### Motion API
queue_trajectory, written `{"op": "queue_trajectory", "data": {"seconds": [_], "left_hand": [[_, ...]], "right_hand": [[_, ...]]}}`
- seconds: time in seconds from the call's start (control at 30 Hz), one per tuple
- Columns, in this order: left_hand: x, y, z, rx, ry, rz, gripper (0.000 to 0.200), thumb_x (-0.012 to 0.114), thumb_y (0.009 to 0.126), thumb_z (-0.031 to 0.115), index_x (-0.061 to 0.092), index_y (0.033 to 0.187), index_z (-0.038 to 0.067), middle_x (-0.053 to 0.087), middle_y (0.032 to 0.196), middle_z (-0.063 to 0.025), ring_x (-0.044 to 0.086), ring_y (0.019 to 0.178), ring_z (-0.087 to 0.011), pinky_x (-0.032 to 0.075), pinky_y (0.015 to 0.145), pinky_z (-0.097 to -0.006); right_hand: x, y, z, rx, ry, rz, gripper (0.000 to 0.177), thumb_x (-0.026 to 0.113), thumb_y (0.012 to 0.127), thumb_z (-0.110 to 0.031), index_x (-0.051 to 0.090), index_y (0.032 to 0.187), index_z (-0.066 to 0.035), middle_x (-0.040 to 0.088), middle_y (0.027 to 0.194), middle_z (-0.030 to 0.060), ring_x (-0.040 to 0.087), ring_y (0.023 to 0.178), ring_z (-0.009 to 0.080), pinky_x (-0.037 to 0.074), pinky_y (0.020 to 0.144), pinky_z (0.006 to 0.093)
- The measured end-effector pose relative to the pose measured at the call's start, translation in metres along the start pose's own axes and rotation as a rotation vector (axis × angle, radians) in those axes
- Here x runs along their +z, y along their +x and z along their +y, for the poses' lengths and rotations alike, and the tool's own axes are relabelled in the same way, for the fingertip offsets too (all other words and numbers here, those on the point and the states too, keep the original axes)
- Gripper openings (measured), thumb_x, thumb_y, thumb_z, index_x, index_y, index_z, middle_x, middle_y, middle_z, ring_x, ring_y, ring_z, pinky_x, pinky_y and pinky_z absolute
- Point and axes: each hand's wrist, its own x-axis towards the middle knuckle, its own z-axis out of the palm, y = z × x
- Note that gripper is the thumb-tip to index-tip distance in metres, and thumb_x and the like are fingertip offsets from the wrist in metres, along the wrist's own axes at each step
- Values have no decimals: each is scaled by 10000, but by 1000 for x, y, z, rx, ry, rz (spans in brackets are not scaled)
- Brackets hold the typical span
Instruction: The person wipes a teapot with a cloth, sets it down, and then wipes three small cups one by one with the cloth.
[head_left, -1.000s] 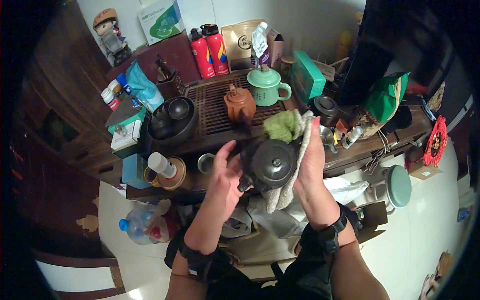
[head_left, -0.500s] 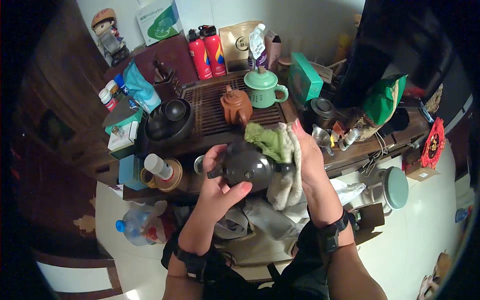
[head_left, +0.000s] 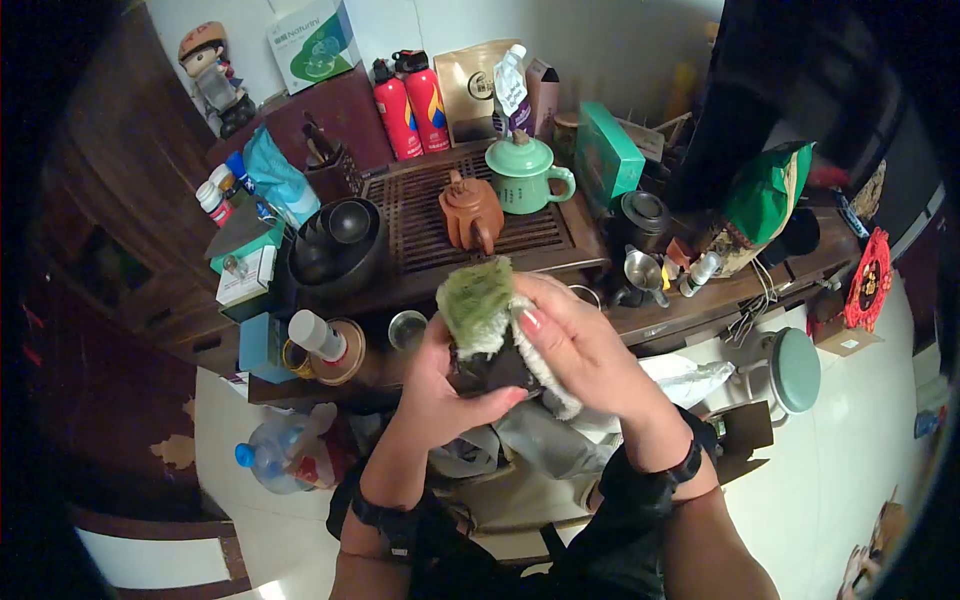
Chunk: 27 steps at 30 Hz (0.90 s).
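Observation:
A dark teapot is held up in front of the tea table, mostly hidden by cloth and fingers. My left hand is closed around its left side, thumb along the front. A green and white cloth drapes over the teapot's top and right side. My right hand grips this cloth and presses it against the pot. Just beyond my hands, a reddish-brown clay teapot stands on the slatted tea tray, beside a light green lidded mug.
Left of the tray is a large black bowl with smaller dark bowls inside. A white-capped bottle and a glass cup stand along the front. To the right are a metal pitcher and a green bag. A water jug sits below.
My right hand has moved left with the cloth, from the teapot's right end to over its top and front. The teapot has turned and is now largely covered.

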Motion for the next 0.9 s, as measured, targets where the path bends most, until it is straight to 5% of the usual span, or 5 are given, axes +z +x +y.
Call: {"op": "queue_trajectory", "data": {"seconds": [0.17,0.3,0.43,0.7,0.9], "left_hand": [[5,-3,2,-34,-52,-27,855,781,569,63,297,1272,3,433,1202,-94,431,1125,-170,345,962,-311],[-2,-1,-12,-7,-355,78,843,774,591,110,291,1273,-2,451,1182,-93,467,1098,-179,397,922,-317],[-2,2,-13,-49,-391,218,779,749,622,129,305,1250,4,478,1141,-88,505,1041,-178,423,890,-311],[-17,9,-1,144,220,121,710,733,611,25,339,1201,9,485,1125,-96,492,1027,-156,411,886,-286],[-19,9,-7,-54,-159,62,721,700,726,118,271,1297,18,475,1155,-72,472,1059,-152,373,921,-282]], "right_hand": [[-6,1,21,350,707,-87,376,449,925,-252,459,1204,0,539,1126,53,491,1045,139,359,915,251],[13,-1,39,513,1300,123,412,483,903,-289,462,1209,-13,529,1163,80,510,1049,159,399,911,284],[35,2,32,368,1323,221,487,391,923,-385,418,1241,-17,525,1163,107,530,1027,193,415,903,300],[37,-7,48,315,612,286,499,323,953,-364,353,1286,7,434,1251,99,398,1156,171,286,987,271],[28,4,39,315,1021,276,337,417,938,-262,443,1195,-47,535,1094,25,509,972,96,410,845,239]]}}
